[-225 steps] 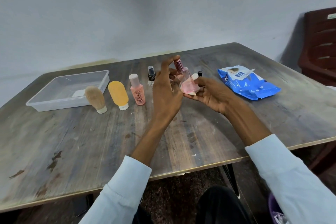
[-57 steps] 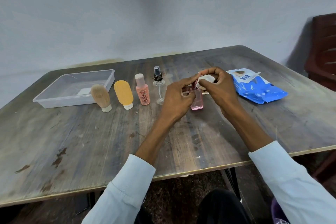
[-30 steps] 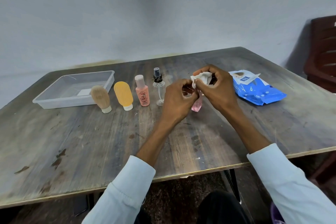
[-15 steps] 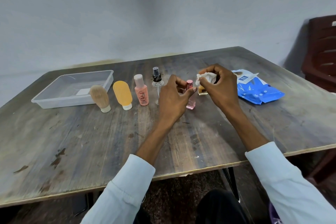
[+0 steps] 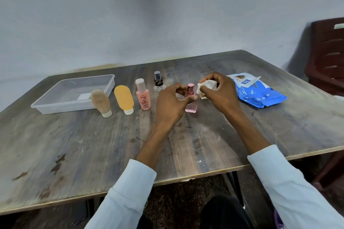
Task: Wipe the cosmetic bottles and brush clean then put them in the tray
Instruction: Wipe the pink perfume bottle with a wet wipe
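While clear tray (image 5: pixel 111 82) sits far left on table (image 5: pixel 93 145), brush (image 5: pixel 101 102) and 3 bottles line up beside it; your left hand (image 5: pixel 170 107) grips upright pink bottle (image 5: pixel 191 105), your right hand (image 5: pixel 221 93) pinches white wipe (image 5: pixel 205 84).

Head view, single camera: worn at the person's head, facing forward and down over the wooden table (image 5: pixel 93 145) toward the grey wall (image 5: pixel 130 15). Wide-angle; both sleeves enter from the lower edge, table's near edge close below. No second view to overlap.
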